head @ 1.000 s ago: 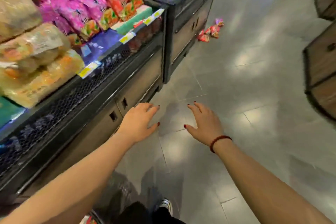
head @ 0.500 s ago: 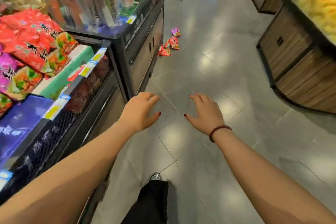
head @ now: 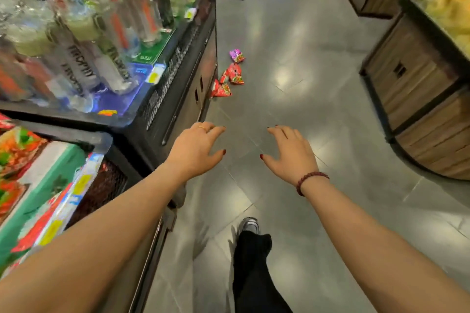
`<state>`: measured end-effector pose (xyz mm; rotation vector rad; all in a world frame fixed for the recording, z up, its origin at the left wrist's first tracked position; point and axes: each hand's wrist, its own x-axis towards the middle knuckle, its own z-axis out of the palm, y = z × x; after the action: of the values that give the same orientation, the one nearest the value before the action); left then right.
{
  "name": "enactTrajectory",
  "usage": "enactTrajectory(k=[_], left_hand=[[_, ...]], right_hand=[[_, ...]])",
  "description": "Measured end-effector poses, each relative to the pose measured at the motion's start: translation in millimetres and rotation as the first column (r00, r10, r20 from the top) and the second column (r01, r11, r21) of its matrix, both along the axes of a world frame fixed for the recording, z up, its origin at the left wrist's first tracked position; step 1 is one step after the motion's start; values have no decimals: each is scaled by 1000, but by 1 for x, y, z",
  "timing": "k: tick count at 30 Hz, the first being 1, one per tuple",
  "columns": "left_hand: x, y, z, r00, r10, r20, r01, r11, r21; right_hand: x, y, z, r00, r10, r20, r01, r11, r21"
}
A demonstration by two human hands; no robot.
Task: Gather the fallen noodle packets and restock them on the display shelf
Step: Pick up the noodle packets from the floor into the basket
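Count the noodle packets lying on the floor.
4 visible: a purple packet farthest; two middle red packets overlapping; the nearest red packet against the cabinet base. Overlaps may hide another.

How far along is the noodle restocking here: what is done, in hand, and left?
Done: nothing; the purple packet and red packets lie on the floor beside the black cabinet. In hand: nothing; the left hand and right hand are open, short of them. Left: gathering every packet and shelving them.

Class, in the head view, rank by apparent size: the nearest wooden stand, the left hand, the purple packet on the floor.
Largest: nearest wooden stand
Middle: left hand, enlarged by nearness
Smallest: purple packet, far off
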<state>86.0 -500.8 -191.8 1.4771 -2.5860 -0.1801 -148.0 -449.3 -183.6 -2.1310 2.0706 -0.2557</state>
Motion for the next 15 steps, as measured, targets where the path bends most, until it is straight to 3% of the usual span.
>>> enactTrajectory(k=[15], left_hand=[[-102, -345, 17, 998, 54, -31, -53, 999, 13]], right_hand=[[-113, -361, 15, 996, 13, 90, -10, 999, -35]])
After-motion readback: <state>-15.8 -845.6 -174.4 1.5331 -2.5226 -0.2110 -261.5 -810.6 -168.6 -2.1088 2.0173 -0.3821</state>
